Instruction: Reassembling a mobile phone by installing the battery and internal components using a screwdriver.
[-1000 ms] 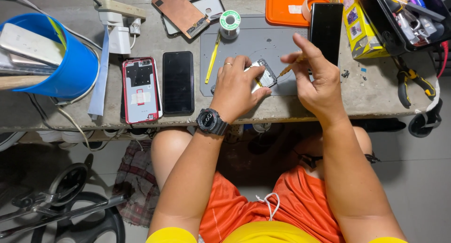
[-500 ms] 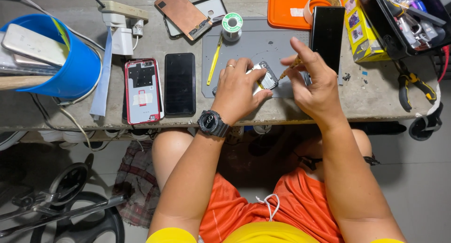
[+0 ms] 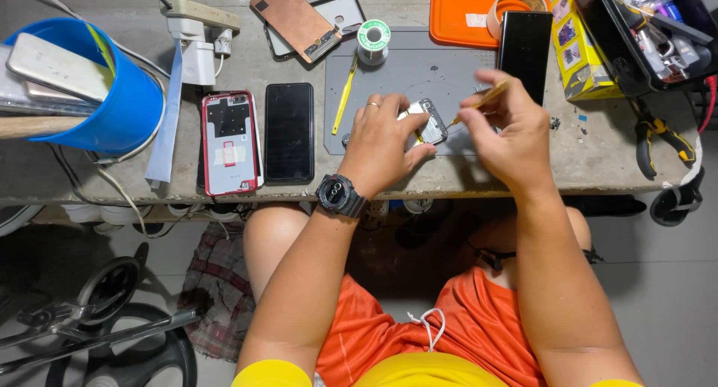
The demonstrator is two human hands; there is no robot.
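Left hand [image 3: 385,140] pins a small phone part [image 3: 428,123] flat on the grey mat [image 3: 419,73], near the front edge of the surface [image 3: 90,174]; fingers clamped around its left and near sides. Right hand [image 3: 505,136] pinches a thin yellow-handled tool [image 3: 479,103], grip closed on the shaft. Tool's long axis slopes down and left, tip touching or just off the part's right edge; cannot tell which. Part lies left of the right-hand grip. Black phone [image 3: 523,43] stands behind the right hand.
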